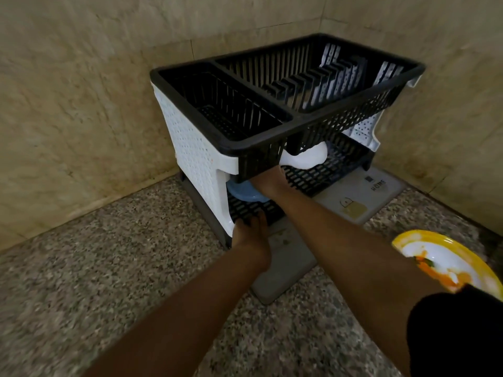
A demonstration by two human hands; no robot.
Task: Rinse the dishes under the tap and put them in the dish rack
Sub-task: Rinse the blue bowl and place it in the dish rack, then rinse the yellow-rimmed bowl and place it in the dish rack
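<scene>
A two-tier dish rack (190, 148) with a black upper basket and white perforated sides stands in the corner of the counter. On its lower black grid shelf sit a blue bowl (242, 192) at the left and a white dish (304, 158) further right. My right hand (268, 182) reaches into the lower tier between them, touching the blue bowl's right side; its fingers are hidden under the upper basket. The fingers of my left hand (251, 227) rest on the front edge of the lower shelf. The upper basket holds nothing I can see.
A yellow-rimmed white plate (446, 261) smeared with orange food lies on the granite counter at the right, by my right forearm. A grey drying mat (362, 191) lies under the rack. Tiled walls close in behind and to the right.
</scene>
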